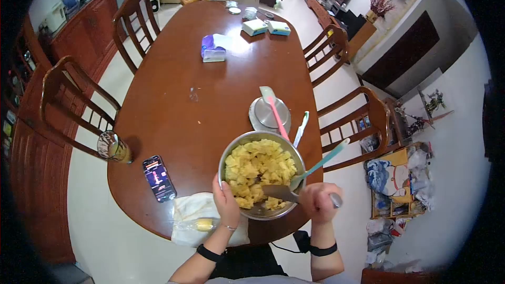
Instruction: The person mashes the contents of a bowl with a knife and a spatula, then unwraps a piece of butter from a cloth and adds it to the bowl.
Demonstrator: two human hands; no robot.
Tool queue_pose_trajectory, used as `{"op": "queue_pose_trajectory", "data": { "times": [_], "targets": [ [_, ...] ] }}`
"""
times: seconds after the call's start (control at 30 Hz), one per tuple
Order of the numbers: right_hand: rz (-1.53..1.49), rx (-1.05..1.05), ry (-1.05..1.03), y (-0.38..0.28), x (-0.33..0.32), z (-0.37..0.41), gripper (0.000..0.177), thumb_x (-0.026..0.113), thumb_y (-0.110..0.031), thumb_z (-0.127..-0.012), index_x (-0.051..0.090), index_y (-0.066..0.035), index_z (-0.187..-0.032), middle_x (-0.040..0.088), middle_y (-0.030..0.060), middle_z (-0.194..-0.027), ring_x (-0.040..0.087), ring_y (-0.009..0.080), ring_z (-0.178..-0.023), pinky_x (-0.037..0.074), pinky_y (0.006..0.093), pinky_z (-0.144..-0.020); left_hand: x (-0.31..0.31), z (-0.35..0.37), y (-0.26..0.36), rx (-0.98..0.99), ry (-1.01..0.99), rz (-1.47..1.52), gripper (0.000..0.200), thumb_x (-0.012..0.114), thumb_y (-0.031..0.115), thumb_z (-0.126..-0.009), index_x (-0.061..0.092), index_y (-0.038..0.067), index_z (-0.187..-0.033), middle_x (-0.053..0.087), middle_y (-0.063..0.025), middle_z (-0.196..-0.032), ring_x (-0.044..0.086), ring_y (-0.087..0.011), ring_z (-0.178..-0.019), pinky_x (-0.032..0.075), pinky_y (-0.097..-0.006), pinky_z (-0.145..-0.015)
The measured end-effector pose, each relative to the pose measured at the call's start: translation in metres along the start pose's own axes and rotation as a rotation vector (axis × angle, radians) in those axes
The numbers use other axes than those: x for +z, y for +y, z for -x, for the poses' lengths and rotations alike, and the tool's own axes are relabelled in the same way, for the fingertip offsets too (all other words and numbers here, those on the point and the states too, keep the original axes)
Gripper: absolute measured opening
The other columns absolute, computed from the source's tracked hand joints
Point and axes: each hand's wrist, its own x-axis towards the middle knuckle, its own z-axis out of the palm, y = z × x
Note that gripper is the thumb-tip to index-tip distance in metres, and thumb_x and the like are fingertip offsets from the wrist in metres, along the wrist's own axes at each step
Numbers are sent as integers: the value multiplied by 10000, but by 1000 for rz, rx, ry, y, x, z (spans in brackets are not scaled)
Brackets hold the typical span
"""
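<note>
A metal bowl (pixel 223 150) filled with yellow lumpy food (pixel 258 171), like mashed potato, stands near the table's front edge. My left hand (pixel 227 205) grips the bowl's left side, thumb over the rim. In a fist, my right hand (pixel 318 201) holds a metal turner (pixel 281 193), its blade in the food and its handle end showing beyond my fingers. A teal-handled spatula (pixel 326 158) leans on the bowl's right rim, its head inside. Beneath my left wrist lies a white cloth (pixel 192 208), with a yellow piece in clear wrap (pixel 204 224) on it.
Behind the bowl, a pink-handled spatula (pixel 276 113) lies across a round silver kitchen scale (pixel 258 118), beside a white-and-green tool (pixel 301 129). To the left are a phone (pixel 159 178) and a glass (pixel 113 147). Tissue packs (pixel 214 50) lie farther back; chairs (pixel 363 121) line the table.
</note>
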Motion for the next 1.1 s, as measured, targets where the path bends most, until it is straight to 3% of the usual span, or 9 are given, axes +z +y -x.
{"op": "queue_pose_trajectory", "data": {
  "times": [0.3, 0.37, 0.5, 0.6, 0.67, 0.7, 0.77, 0.9, 1.1],
  "targets": [
    [-23, 65, 2, 4, 7, -10, 416, 531, -148, -894, 341, -75, -532, 357, 20, -429, 300, 125, -364, 254, 281, -385, -3, -13, -2, 1, -33, -8, 358, 402, 145, -991, 426, -37, -1298, 540, -142, -1223, 509, -208, -1135, 382, -324, -982],
    [-62, 65, -144, 11, 3, -11, 364, 573, -126, -875, 422, -19, -561, 474, 56, -518, 418, 150, -436, 323, 280, -425, -2, -14, 2, 16, -42, -27, 359, 405, 148, -990, 428, -35, -1299, 540, -140, -1229, 509, -208, -1135, 382, -324, -983],
    [35, 85, -222, 17, 6, -8, 344, 567, -94, -864, 410, -11, -569, 476, 61, -527, 424, 149, -448, 327, 284, -431, 1, -12, -1, -15, -13, 3, 357, 405, 149, -991, 435, -33, -1296, 535, -133, -1234, 505, -200, -1136, 380, -323, -986],
    [18, 141, -99, 27, 10, -4, 310, 563, -79, -867, 437, -17, -591, 476, 47, -532, 418, 135, -458, 329, 271, -437, 3, -11, 0, -15, -1, 31, 357, 403, 150, -991, 438, -35, -1295, 534, -128, -1233, 503, -194, -1134, 381, -323, -985],
    [-27, 139, 176, 33, 13, -3, 298, 531, -71, -888, 438, -36, -607, 457, 21, -526, 395, 108, -458, 323, 257, -435, 4, -10, 3, -16, 18, 52, 353, 401, 150, -992, 446, -41, -1285, 535, -125, -1231, 503, -190, -1132, 384, -323, -982],
    [-25, 142, 174, 32, 14, -6, 298, 531, -71, -888, 438, -36, -607, 457, 21, -526, 395, 108, -458, 323, 257, -435, 6, -9, 8, -19, 21, 55, 353, 401, 150, -992, 446, -41, -1285, 535, -125, -1231, 503, -190, -1132, 384, -323, -982],
    [-21, 258, 365, 29, 19, -15, 323, 498, -88, -916, 421, -63, -603, 431, -2, -518, 377, 86, -451, 313, 246, -428, 9, -7, 21, 5, 49, 25, 352, 402, 152, -991, 452, -45, -1280, 540, -133, -1219, 506, -203, -1129, 385, -331, -980],
    [-65, 160, 526, 67, 1, -6, 310, 486, -125, -950, 387, -91, -658, 393, -3, -501, 359, 82, -413, 289, 250, -371, 8, -6, 11, 44, 86, -73, 348, 417, 149, -987, 463, -46, -1272, 552, -153, -1190, 513, -232, -1118, 383, -350, -980],
    [-118, 112, 363, 53, 9, 4, 260, 466, -117, -961, 397, -100, -711, 378, 8, -476, 339, 97, -383, 295, 244, -361, 6, -9, 3, 0, 86, -18, 357, 440, 131, -976, 475, -44, -1285, 547, -172, -1260, 514, -238, -1171, 389, -345, -992]
  ]
}}
